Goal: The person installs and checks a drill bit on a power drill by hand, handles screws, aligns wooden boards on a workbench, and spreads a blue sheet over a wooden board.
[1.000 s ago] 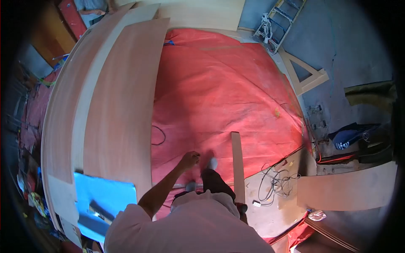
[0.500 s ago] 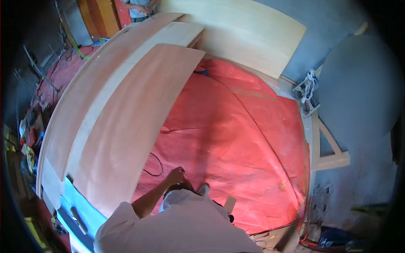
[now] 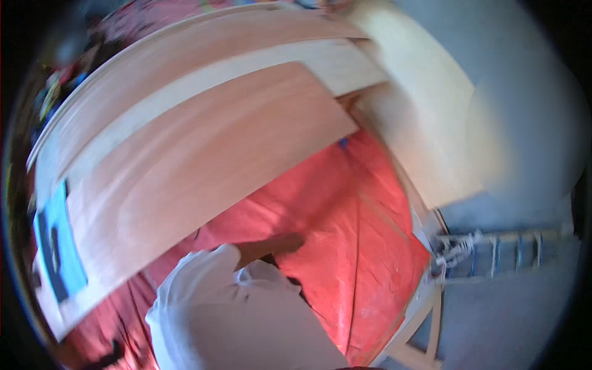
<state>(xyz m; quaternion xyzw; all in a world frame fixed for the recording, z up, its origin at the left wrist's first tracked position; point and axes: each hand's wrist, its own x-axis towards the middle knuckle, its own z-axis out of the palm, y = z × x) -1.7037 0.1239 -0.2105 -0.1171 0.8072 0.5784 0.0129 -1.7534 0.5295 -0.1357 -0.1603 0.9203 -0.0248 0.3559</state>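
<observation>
My left hand (image 3: 288, 243) reaches out from a white sleeve (image 3: 213, 262), above the red sheet (image 3: 320, 191) on the floor. It is smeared by motion, so its fingers and anything in them cannot be made out. Nearest to it is the front edge of a reddish-brown wood panel (image 3: 209, 154), which lies on a large work surface; the hand is apart from it. My right hand is out of view, with the white shirt (image 3: 246, 327) filling the bottom middle.
A pale strip (image 3: 203, 98) separates the panel from another brown sheet (image 3: 185, 58). A long, narrow tool (image 3: 55, 250) lies on blue material (image 3: 73, 265) at left. A pale board (image 3: 425, 123) leans on the wall, near a ladder (image 3: 505, 256) and a triangular wooden frame (image 3: 425, 333).
My view has swung right and tilted, blurring the picture. My left arm now points more to the right. The tan piece beside my body has left view, and the ladder shows at right.
</observation>
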